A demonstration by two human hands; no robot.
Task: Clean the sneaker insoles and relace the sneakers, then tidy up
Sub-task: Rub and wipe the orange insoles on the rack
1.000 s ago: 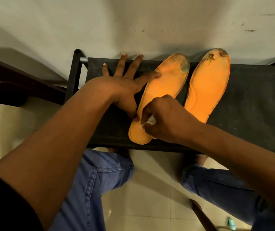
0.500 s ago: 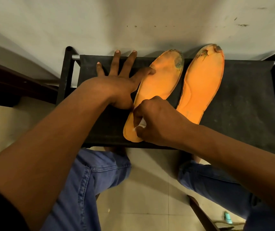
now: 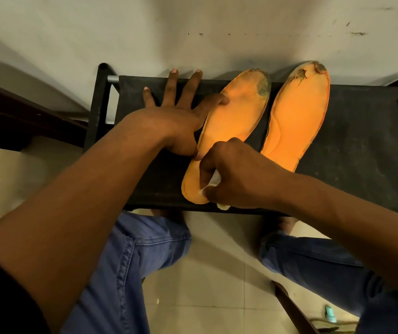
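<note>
Two orange insoles lie side by side on a black fabric rack point(image 3: 352, 145), toes toward the wall, both with dark worn patches at the toe. My left hand point(image 3: 178, 116) lies flat with spread fingers; its index finger presses the left insole point(image 3: 234, 121) at its left edge and its thumb touches the side. My right hand point(image 3: 231, 174) grips a small white wipe point(image 3: 213, 183) and presses it on the heel end of that insole. The right insole point(image 3: 297, 121) lies untouched beside it.
The rack stands against a pale wall point(image 3: 193, 32). My knees in blue jeans point(image 3: 130, 261) are below its front edge, over a tiled floor point(image 3: 217, 285). A dark wooden chair with a cream seat point(image 3: 2, 184) is at the left.
My right hand has slid the wipe down the left insole toward its heel. The left hand has stayed in place holding the insole.
</note>
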